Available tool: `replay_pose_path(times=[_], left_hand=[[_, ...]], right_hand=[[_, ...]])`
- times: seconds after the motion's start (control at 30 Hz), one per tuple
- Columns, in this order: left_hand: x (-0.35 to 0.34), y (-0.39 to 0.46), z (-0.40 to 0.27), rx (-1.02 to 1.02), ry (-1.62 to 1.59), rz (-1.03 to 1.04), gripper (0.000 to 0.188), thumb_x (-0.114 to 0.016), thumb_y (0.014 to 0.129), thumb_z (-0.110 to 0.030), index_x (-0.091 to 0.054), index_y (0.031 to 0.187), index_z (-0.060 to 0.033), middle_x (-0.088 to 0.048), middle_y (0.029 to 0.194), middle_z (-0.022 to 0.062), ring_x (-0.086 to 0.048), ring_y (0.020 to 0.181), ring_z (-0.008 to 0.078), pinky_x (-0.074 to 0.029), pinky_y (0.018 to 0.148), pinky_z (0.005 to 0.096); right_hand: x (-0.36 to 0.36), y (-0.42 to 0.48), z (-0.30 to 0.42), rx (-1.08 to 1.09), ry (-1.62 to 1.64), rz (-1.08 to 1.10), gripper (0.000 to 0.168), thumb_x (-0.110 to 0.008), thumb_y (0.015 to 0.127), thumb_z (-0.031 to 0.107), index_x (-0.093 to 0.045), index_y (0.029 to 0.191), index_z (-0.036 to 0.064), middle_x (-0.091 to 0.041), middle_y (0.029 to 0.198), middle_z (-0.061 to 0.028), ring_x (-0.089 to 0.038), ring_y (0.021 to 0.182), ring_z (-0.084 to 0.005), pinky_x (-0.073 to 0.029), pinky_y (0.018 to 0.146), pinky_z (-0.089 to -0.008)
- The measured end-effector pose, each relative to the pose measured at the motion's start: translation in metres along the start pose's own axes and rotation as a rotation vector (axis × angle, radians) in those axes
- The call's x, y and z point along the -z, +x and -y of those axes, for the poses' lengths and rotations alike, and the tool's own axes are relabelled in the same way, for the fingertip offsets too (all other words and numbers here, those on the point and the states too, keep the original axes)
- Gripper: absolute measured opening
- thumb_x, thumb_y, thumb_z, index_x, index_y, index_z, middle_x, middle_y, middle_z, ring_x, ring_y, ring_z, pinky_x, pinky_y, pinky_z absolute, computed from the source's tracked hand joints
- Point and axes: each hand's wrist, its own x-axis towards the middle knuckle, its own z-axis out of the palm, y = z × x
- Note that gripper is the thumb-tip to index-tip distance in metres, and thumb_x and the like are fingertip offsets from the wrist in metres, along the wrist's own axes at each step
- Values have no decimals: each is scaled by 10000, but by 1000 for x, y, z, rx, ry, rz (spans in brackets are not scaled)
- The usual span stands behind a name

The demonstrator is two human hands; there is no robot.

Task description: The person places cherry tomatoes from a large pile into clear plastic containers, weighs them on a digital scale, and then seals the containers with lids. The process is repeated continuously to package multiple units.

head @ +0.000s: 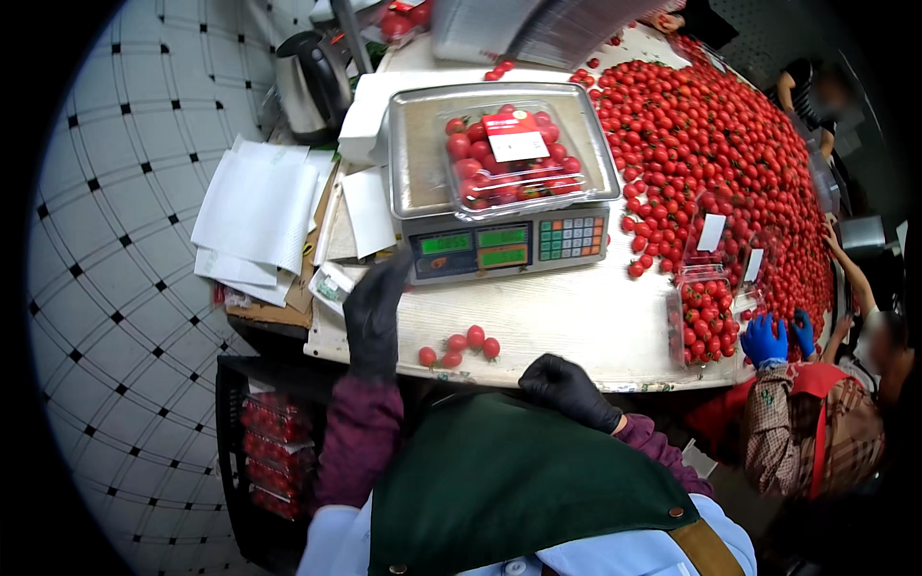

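Observation:
A clear plastic clamshell of cherry tomatoes point(497, 169) with a red-and-white label rests on the metal pan of a digital scale point(425, 173). The scale's green displays are lit. My left hand point(374, 317), in a black glove and blurred, is raised by the scale's front left corner; whether its fingers hold anything cannot be made out. At the table's front edge, my right hand point(565, 389), also black-gloved, is curled with nothing visible in it. Several loose cherry tomatoes point(454, 343) lie on the white table point(547, 317) between my hands.
A large heap of cherry tomatoes point(706, 129) covers the table's right side. An open clamshell filled with tomatoes point(706, 317) stands near a co-worker's blue-gloved hand point(765, 338). Left are paper sheets point(252, 209), an electric kettle point(306, 86) and a black crate point(234, 446) with packed clamshells. Stacked plastic trays point(533, 29) stand behind.

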Motion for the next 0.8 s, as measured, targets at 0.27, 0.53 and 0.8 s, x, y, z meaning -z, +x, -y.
replay_pose_path(times=[0.27,0.53,0.8], left_hand=[[-106,158,-16,-530,323,369,160,-652,837,-178,-690,954,-75,-654,978,97,-577,974,249,-428,877,347],[-95,199,10,-714,1137,212,720,-675,798,-341,-345,1384,-83,-354,1378,240,-330,1281,390,-289,1042,453],[-92,133,-38,-743,1304,988,817,-732,679,-215,-335,1387,-114,-329,1396,218,-300,1319,371,-204,1082,507]], right_hand=[[12,48,48,215,529,-201,99,-631,853,99,-571,877,25,-553,674,-16,-511,596,-70,-420,556,-214],[12,82,30,139,570,-172,178,-634,868,192,-563,877,29,-549,686,-14,-514,588,-69,-411,526,-214],[25,99,36,20,505,-135,175,-630,869,201,-555,885,43,-561,684,-16,-517,595,-60,-412,526,-209]])
